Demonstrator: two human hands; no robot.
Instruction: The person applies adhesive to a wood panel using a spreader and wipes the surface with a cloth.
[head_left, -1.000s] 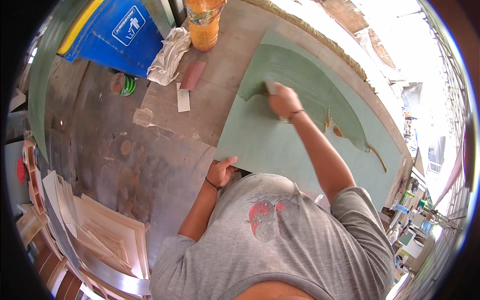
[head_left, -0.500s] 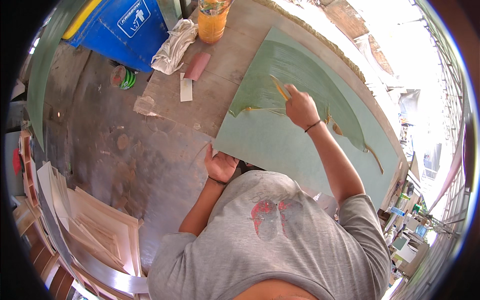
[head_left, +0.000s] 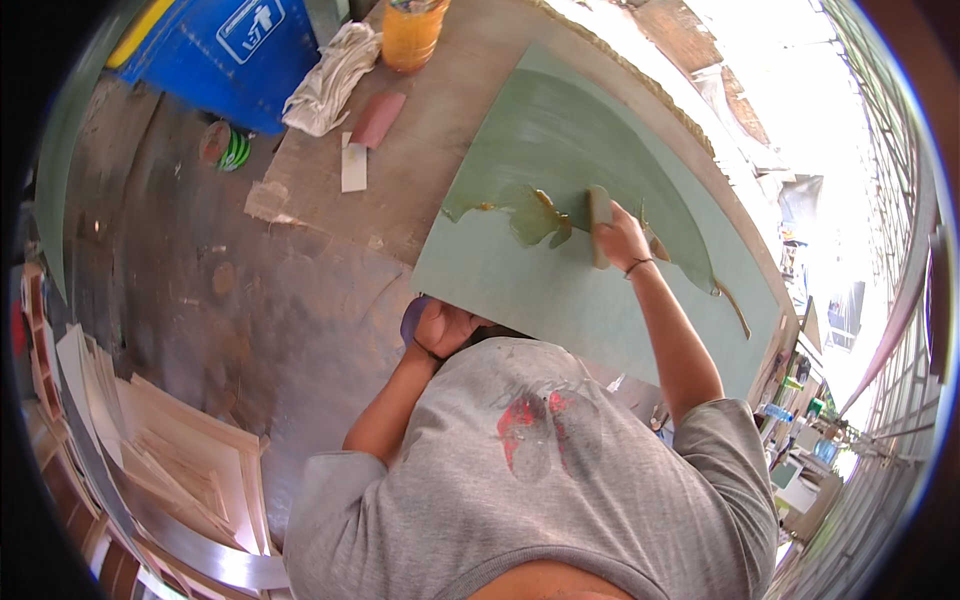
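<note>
A flat light green panel [head_left: 530, 275] lies before me, its far part coated with a wet, darker green glossy layer. My right hand [head_left: 622, 240] grips a pale, flat, straight-edged spreader [head_left: 599, 222], held upright against the panel. To its left is an irregular glossy puddle [head_left: 535, 215] of amber-tinted liquid; smaller amber streaks lie to its right. Below the panel's near left edge, my left hand [head_left: 445, 325] is curled with its palm side up, beside a purple rounded object [head_left: 411, 318] partly hidden behind the fingers. Its kind is unclear.
On the wooden bench [head_left: 440, 110] are a plastic jar of orange liquid [head_left: 412, 38], a white rag [head_left: 333, 80], reddish sandpaper [head_left: 378, 119] and a white strip [head_left: 354, 165]. A blue bin [head_left: 215, 65] and a green can [head_left: 225, 147] stand left. Boards [head_left: 190, 450] lean lower left.
My right hand has moved right and nearer, turning the spreader from edge-on to broad side. The amber puddle left of it has spread wider. A purple object now shows by my left hand.
</note>
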